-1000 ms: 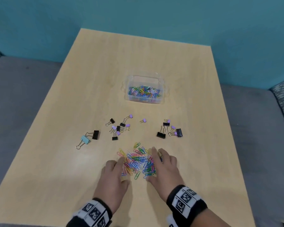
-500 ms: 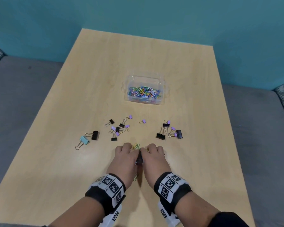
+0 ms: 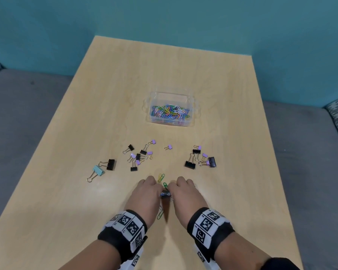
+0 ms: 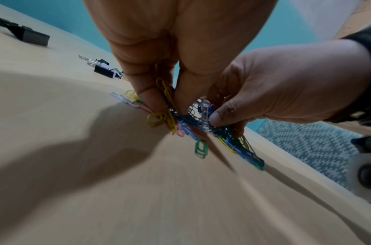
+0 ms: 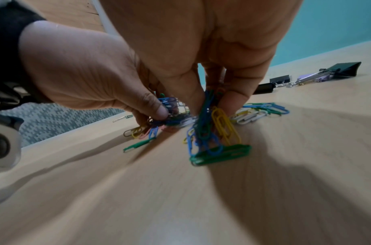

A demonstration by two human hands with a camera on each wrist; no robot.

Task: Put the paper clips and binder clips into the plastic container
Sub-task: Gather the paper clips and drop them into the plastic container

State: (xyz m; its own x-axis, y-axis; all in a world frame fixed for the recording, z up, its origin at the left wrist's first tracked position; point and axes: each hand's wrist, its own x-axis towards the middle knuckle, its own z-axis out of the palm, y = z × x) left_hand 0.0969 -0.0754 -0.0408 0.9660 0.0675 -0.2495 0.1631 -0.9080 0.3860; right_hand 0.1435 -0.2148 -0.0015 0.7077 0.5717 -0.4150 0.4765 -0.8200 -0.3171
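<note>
Paper clips (image 3: 165, 192), near table's (image 3: 242, 191) front edge: light, slippery, tangling. Our left hand (image 3: 146, 194) and right hand (image 3: 185, 193), together, pinch the bunch; we judge cupping underneath safest.

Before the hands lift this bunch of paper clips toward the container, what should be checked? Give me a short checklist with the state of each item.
1. Left hand grips the paper clip bunch: ok.
2. Right hand grips the same bunch: ok.
3. All clips gathered: not ok; a yellow paper clip lies beyond the fingers and a green paper clip lies by the left wrist.
4. Dangling clips secure: cannot tell; some hang loose below the fingers.
5. Plastic container open on top: ok.
6. Path to the container: not ok at table level; binder clips lie between, so lift over them.
</note>
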